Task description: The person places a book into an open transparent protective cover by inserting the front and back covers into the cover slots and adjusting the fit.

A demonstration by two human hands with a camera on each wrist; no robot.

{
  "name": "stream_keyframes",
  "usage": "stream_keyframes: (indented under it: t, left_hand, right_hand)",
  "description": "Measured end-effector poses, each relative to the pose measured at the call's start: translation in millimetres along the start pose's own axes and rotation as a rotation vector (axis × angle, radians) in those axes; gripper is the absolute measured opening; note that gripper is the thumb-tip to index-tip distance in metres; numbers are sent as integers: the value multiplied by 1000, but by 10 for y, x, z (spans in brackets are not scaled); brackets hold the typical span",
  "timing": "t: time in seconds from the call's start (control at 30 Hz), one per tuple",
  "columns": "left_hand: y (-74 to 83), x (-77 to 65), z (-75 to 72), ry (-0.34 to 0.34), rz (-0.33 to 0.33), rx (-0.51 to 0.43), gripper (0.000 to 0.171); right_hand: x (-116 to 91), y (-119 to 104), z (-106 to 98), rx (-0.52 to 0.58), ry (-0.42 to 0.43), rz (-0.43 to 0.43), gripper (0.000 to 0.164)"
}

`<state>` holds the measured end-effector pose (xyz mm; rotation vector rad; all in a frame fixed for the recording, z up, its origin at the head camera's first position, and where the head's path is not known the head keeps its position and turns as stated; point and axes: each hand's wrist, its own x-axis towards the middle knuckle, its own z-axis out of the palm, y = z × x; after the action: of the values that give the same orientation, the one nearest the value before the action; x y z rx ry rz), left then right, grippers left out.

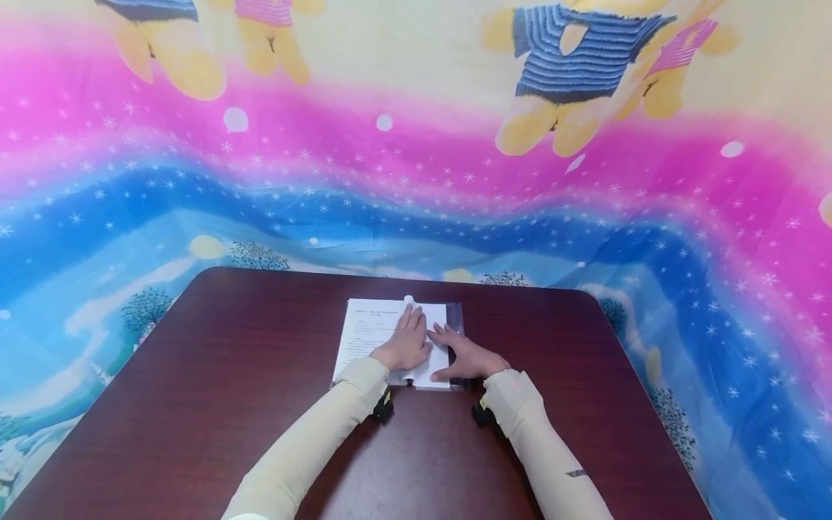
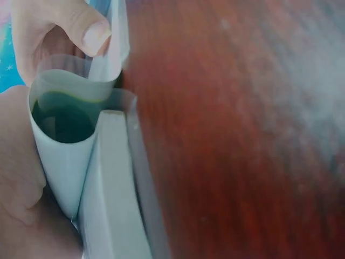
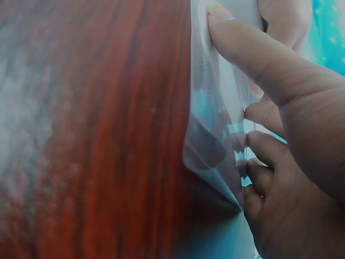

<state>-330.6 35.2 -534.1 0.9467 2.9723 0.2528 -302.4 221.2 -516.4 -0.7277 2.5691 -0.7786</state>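
Observation:
An open booklet of white printed pages [image 1: 364, 328] lies near the far middle of the table, with clear plastic sheets around it. My left hand [image 1: 408, 341] presses on it close to the middle fold, fingers straight and pointing away. Under that hand, a page curls up into a loop [image 2: 59, 167] beside a thick stack of sheets [image 2: 116, 178]. My right hand [image 1: 471, 355] touches the right-hand page, its thumb and fingers spread apart. In the right wrist view, its thumb [image 3: 248, 51] lies along a clear plastic sheet [image 3: 207, 145] whose corner bends up, and the fingertips meet the sheet's side.
The dark red-brown wooden table [image 1: 247, 375] has rounded far corners. Behind it hangs a colourful printed cloth [image 1: 403, 180]. Black wrist devices [image 1: 383, 406] sit under both cream sleeves [image 1: 312, 448], over the table's surface.

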Motion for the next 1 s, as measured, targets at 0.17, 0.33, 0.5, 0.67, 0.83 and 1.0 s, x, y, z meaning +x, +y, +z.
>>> stream_keyframes:
  t: [0.17, 0.33, 0.5, 0.67, 0.83, 1.0]
  left_hand:
    - [-59, -27, -52, -13, 23, -18, 65]
    - [-166, -91, -125, -2, 49, -188, 69]
    - [-282, -166, -183, 28, 51, -281, 70]
    - [-343, -220, -189, -18, 62, -241, 72]
    - [-354, -245, -124, -91, 20, -169, 74]
    - [-321, -254, -66, -144, -33, -103, 75]
  right_hand:
    - [-1, -8, -6, -13, 5, 7, 93]
    - [-1, 0, -19, -10, 1, 7, 93]
    - [-14, 3, -19, 2, -6, -2, 93]
    - [-36, 36, -5, -8, 1, 16, 94]
    - [-40, 33, 15, -13, 9, 15, 94]
    - [-52, -9, 35, -14, 6, 28, 93]
